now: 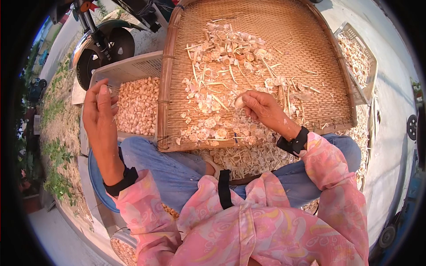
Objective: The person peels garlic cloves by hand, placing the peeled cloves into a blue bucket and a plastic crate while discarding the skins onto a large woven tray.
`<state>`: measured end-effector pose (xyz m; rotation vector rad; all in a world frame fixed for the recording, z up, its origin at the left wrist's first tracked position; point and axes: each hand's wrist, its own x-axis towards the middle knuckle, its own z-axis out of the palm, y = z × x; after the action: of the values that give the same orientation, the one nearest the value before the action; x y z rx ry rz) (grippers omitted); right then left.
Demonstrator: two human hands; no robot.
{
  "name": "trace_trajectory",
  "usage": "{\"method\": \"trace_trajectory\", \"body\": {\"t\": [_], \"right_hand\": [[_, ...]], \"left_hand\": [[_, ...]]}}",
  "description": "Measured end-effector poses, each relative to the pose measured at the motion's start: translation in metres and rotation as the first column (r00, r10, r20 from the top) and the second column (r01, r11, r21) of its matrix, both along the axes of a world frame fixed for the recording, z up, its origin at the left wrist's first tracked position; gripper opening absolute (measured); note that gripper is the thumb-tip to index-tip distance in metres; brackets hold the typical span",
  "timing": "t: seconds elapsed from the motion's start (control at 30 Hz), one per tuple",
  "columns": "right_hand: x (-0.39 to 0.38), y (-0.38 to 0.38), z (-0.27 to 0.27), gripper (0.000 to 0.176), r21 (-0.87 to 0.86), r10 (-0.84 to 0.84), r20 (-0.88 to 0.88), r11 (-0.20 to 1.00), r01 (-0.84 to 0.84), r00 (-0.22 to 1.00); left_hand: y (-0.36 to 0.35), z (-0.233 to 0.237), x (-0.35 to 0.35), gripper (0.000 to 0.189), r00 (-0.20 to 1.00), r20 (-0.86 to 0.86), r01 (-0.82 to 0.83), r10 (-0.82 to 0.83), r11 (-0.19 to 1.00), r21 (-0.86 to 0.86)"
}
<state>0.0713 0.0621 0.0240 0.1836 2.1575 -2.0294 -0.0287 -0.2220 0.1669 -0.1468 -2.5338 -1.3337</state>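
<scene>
My right hand (262, 109) is closed in a pinch above the woven bamboo tray (306, 48). Between its thumb and forefinger shows a pale garlic clove (239, 102). Raised on the left, my left hand (100, 111) has its fingers loosely bent and apart, with no clove visible in it. It is beside and over the near-left part of a plastic crate (133, 66) holding many garlic cloves (140, 104). Dry garlic skins and stalks (230, 48) lie scattered across the tray, some just under my right hand.
Another crate (370, 75), full of skins and stalks, stands right of the tray. More garlic skins (244, 159) cover the ground between my legs. A wheeled vehicle (106, 53) stands at upper left. Near my left elbow is a container of cloves (124, 248).
</scene>
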Motion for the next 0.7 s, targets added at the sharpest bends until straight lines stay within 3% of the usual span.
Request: {"method": "trace_trajectory", "body": {"t": [0.03,0.07,0.1,0.13,0.2,0.23,0.3,0.4,0.53,0.7], "right_hand": [[0.0,-0.003,0.004,0.028,-0.047,-0.005,0.005,0.999,0.005,1.0],[-0.002,-0.005,0.007,0.028,-0.092,-0.004,0.005,0.996,0.004,1.0],[-0.002,-0.008,0.007,0.025,-0.079,0.005,0.002,0.997,-0.004,1.0],[-0.002,-0.012,0.011,0.022,-0.09,0.002,-0.006,0.996,-0.003,1.0],[-0.001,-0.021,0.024,0.016,-0.109,0.012,-0.016,0.994,-0.013,1.0],[0.0,-0.025,0.023,0.016,-0.105,-0.007,-0.078,0.994,-0.002,0.997],[0.002,-0.028,0.019,0.014,-0.104,-0.055,-0.201,0.994,0.034,0.978],[0.004,-0.019,0.027,0.016,-0.026,-0.05,-0.207,0.999,0.045,0.977],[0.009,-0.015,0.035,0.022,-0.108,-0.047,-0.126,0.994,0.034,0.991],[0.014,-0.01,0.033,0.025,-0.391,-0.046,-0.044,0.92,0.025,0.998]], "left_hand": [[-0.031,-0.034,-0.018,0.039,0.978,-0.2,-0.024,-0.054,0.93,-0.368],[-0.048,-0.055,-0.028,0.04,0.916,-0.363,-0.129,-0.17,0.732,-0.668],[-0.026,-0.052,-0.015,0.041,0.976,-0.117,0.118,-0.182,0.902,-0.415],[0.009,-0.051,0.008,0.041,0.956,0.124,0.275,-0.266,0.96,-0.057],[0.055,-0.072,0.036,0.042,0.772,0.35,0.515,-0.531,0.845,0.146],[0.075,-0.082,0.049,0.039,0.657,0.425,0.514,-0.622,0.783,0.352],[0.105,-0.099,0.062,0.035,0.558,0.402,0.383,-0.726,0.655,0.651],[0.116,-0.113,0.065,0.032,0.618,0.292,0.309,-0.73,0.567,0.764],[0.126,-0.119,0.073,0.03,0.646,0.294,0.185,-0.705,0.518,0.835],[0.136,-0.109,0.08,0.03,0.698,0.29,0.167,-0.654,0.543,0.823]]}}
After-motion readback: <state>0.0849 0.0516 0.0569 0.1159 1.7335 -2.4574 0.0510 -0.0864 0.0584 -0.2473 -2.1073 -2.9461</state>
